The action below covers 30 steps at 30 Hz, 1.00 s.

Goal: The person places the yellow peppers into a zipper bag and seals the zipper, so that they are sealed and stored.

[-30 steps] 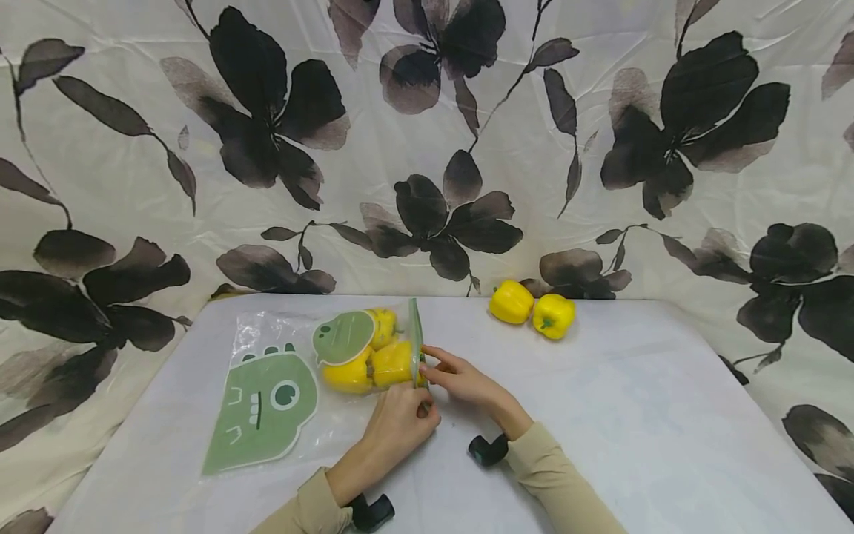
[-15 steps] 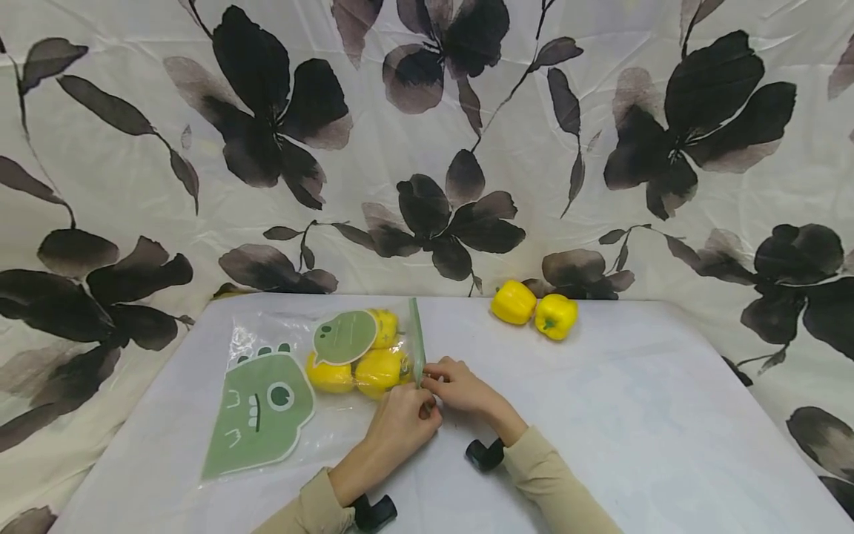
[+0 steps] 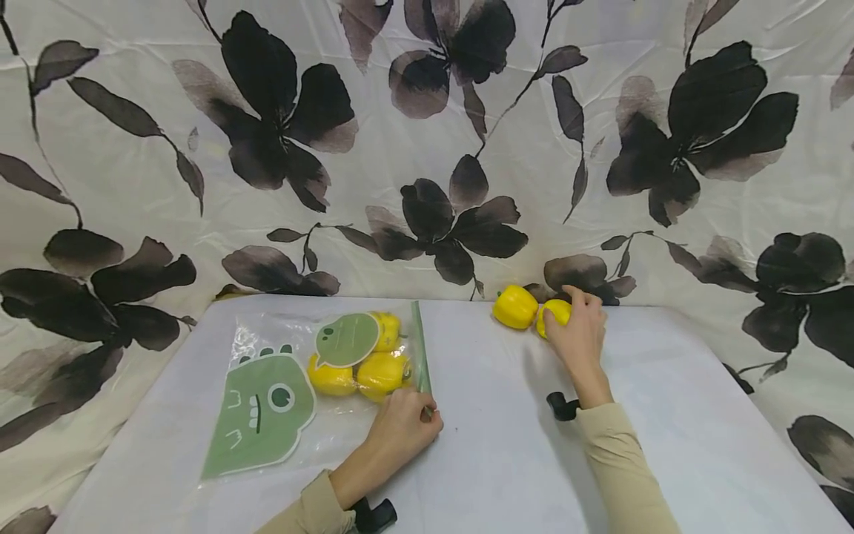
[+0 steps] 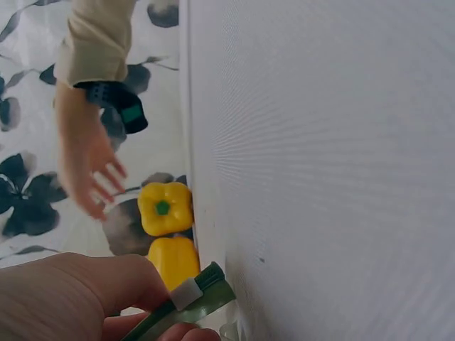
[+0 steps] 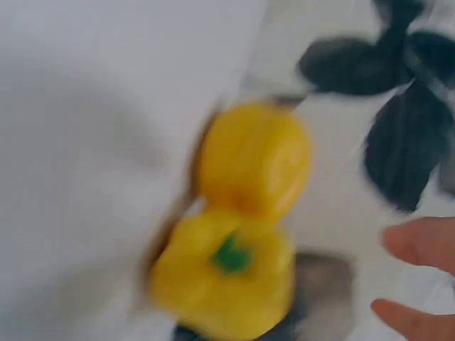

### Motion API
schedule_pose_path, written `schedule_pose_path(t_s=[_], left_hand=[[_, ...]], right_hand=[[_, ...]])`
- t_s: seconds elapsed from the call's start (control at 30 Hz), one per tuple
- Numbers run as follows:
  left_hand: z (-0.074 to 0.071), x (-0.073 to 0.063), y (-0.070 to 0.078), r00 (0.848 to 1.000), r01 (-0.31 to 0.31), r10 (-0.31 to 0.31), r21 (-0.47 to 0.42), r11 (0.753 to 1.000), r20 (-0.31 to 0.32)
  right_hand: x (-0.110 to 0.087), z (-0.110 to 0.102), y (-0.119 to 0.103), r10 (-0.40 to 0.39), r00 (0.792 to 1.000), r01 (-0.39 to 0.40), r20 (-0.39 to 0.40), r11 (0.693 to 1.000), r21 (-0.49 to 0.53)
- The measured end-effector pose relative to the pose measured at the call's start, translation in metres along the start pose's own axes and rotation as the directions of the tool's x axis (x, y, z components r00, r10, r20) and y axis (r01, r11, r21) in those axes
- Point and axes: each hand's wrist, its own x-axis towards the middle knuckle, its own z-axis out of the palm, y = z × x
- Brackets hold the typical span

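A clear zip bag (image 3: 267,337) with green cartoon prints lies on the left of the table, three yellow bell peppers (image 3: 382,373) visible inside. My left hand (image 3: 399,430) pinches the near end of its green zip strip (image 4: 202,295), where a whitish slider shows in the left wrist view. At the back, my right hand (image 3: 579,334) hovers over the right one of two loose bell peppers, fingers spread and slightly bent. The right wrist view, blurred, shows a gap between its fingers and that stem-forward bell pepper (image 5: 224,280). The other loose bell pepper (image 3: 516,307) sits just left of it.
A white-covered table (image 3: 494,475) carries everything. Behind it hangs a floral curtain (image 3: 373,163), close to the loose bell peppers at the table's back edge. Black wrist cameras (image 3: 563,406) sit under both forearms.
My right hand has left the bag's zip strip and moved right and back to the loose bell peppers. The left hand stays at the strip. Bagged bell peppers shifted slightly left earlier.
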Motion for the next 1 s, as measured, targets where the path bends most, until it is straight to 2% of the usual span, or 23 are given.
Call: schedule_pose_path(t_s=[0.07,0.13,0.23,0.33,0.63,0.87,1.0], left_hand=[[0.000,0.000,0.000,1.000,0.001,-0.001,-0.006,1.000,0.005],[0.001,0.000,0.000,1.000,0.002,-0.002,-0.012,1.000,0.008],[0.001,0.000,0.000,1.000,0.010,-0.010,-0.021,1.000,0.015],[0.001,-0.001,0.000,1.000,0.013,-0.013,-0.028,1.000,0.017],[-0.001,-0.001,0.001,1.000,0.006,-0.006,-0.010,1.000,-0.006],[-0.002,-0.002,0.002,1.000,0.006,-0.006,0.010,1.000,0.000],[-0.004,-0.003,0.003,0.999,0.028,-0.028,-0.002,1.000,0.043]], right_hand=[[0.004,-0.005,0.013,0.090,0.995,-0.087,0.035,0.993,-0.079],[0.005,-0.006,0.025,0.151,0.981,-0.136,0.126,0.984,-0.116],[0.005,-0.003,0.039,0.179,0.954,-0.162,0.239,0.983,-0.090],[0.005,0.002,0.048,0.182,0.945,-0.178,0.272,0.983,-0.039],[0.005,0.016,0.048,0.213,0.950,-0.220,0.226,0.975,0.006],[0.001,0.022,0.043,0.248,0.965,-0.254,0.087,0.964,0.073],[-0.001,0.022,0.042,0.267,0.963,-0.270,0.044,0.958,0.092]])
